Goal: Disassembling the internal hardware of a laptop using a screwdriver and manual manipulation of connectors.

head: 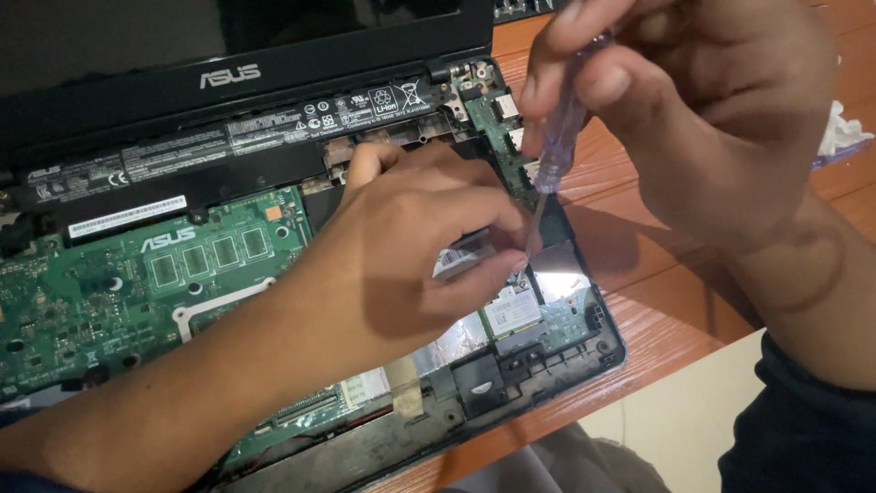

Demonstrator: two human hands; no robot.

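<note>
Both hands work over an opened laptop [301, 274] lying on the wooden worktop [639, 301]. Left hand [411, 246] rests on the green circuit board [109, 292], fingers curled, pinching near a small card [513, 310]. Right hand [693, 100] grips a clear-handled screwdriver [557, 137], its tip down at that card.

Green circuit board [109, 292], purple-handled screwdriver [558, 137], reddish-brown table [657, 301]
</note>
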